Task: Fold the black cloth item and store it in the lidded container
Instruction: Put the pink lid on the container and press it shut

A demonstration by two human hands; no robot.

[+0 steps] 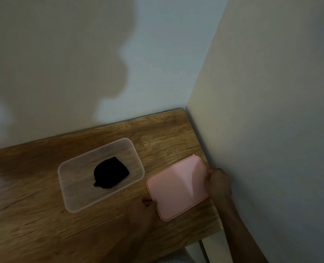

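Note:
A folded black cloth [110,173] lies inside the clear rectangular container [71,202], which stands open on the wooden table [34,215]. To its right sits the pink lid [177,186], flat or just off the table. My left hand [145,207] grips the lid's near left edge. My right hand [219,182] grips its far right edge, close to the wall.
The table is tucked into a corner: a wall [81,73] runs along its far edge and another wall [271,130] along its right edge. The table's right front corner ends near my right forearm.

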